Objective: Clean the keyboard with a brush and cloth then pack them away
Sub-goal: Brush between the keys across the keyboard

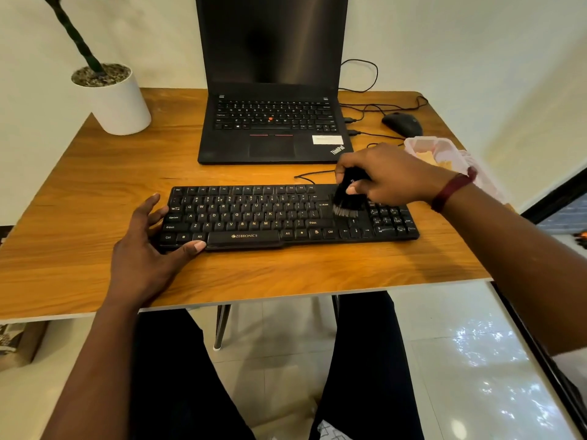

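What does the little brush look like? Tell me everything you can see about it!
The brush is small and black, with dark bristles that end in pale grey tips. It stands bristles-down, roughly upright, on the right part of the Zebronics keyboard, just above the arrow keys and left of the number pad. The right hand grips its top, fingers curled round it, so most of the handle is hidden. What it is made of is hard to tell.

"ZEBRONICS" is printed on the keyboard's (286, 214) spacebar, and "ThinkPad" on the laptop's (273, 122) palm rest.
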